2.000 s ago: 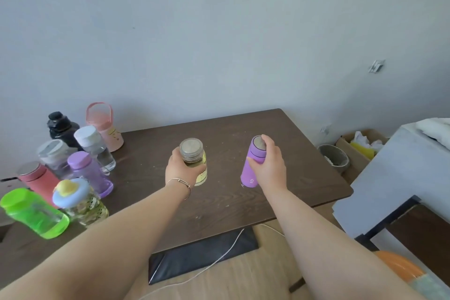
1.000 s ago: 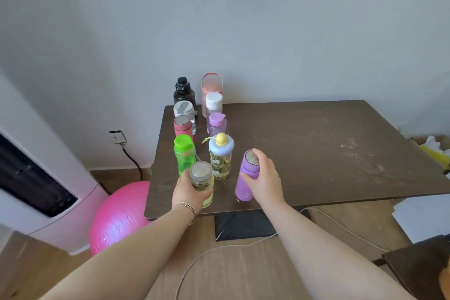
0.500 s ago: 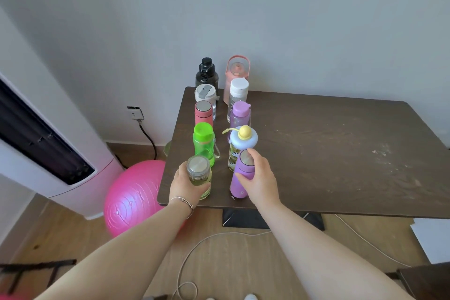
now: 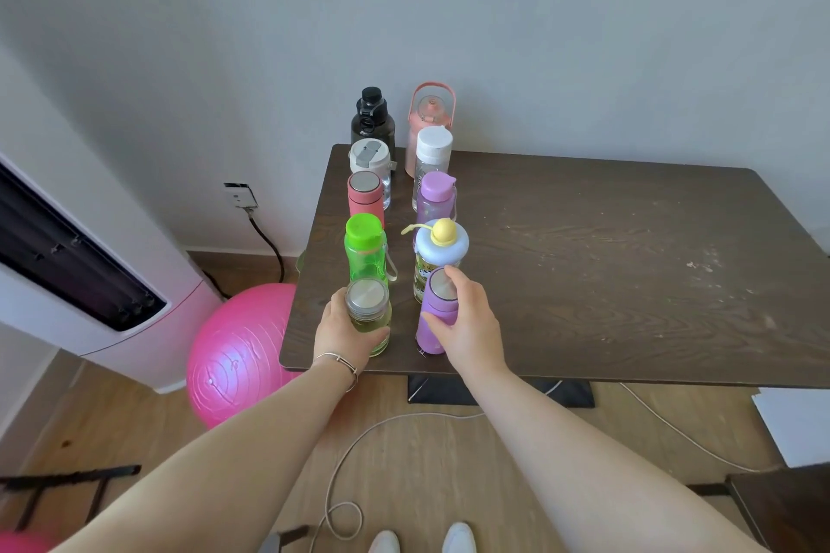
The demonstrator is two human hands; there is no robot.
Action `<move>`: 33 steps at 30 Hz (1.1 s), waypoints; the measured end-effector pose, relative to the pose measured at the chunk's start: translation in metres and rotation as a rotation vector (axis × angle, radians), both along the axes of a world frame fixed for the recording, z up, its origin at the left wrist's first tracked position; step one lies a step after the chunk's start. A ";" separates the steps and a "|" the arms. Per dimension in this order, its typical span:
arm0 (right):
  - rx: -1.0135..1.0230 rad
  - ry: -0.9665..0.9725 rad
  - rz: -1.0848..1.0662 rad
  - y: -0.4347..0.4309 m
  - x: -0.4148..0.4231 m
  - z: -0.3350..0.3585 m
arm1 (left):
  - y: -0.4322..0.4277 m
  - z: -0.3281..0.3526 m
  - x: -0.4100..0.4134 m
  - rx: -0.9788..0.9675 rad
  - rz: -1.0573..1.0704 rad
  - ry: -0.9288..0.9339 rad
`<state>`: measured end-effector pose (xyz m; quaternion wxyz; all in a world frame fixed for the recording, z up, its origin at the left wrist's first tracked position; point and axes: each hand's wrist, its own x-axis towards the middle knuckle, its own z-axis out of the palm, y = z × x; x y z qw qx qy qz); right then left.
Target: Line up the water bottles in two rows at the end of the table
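The two bottles in hand sit at the near end of the rows. The glass jar bottle, with its steel lid and yellowish liquid inside, stands upright at the front of the left row, close to the near edge of the bench. The left hand wraps its lower body, fingers clamped around the glass. It looks heavy for its size, rigid and breakable, and smooth enough to slip, so a full wrap low on the body suits it better than a pinch at the lid. The purple flask stands at the front of the right row, just before the cartoon bottle with the pale blue lid and yellow knob. The right hand holds it at the shoulder, fingers closed on the matte body with one fingertip over the steel cap. It appears stiff and sturdy but tall and narrow, so likely to tip if released off-balance.

Behind them stand the green bottle, the coral flask, the grey-lidded bottle and the black bottle on the left; the lilac bottle, the white-capped bottle and the pink handled jug on the right. The line-up seems nearly complete. A pink ball lies on the floor beside the bench.
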<state>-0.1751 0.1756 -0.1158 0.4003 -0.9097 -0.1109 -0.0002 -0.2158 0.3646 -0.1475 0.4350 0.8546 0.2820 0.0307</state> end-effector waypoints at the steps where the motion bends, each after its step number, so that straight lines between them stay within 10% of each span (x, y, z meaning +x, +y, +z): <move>1: -0.009 -0.006 0.008 0.000 0.000 -0.001 | 0.000 -0.001 0.000 0.000 0.002 0.000; 33: -0.291 -0.067 0.068 -0.023 -0.005 0.026 | 0.004 0.040 0.003 0.232 -0.122 -0.125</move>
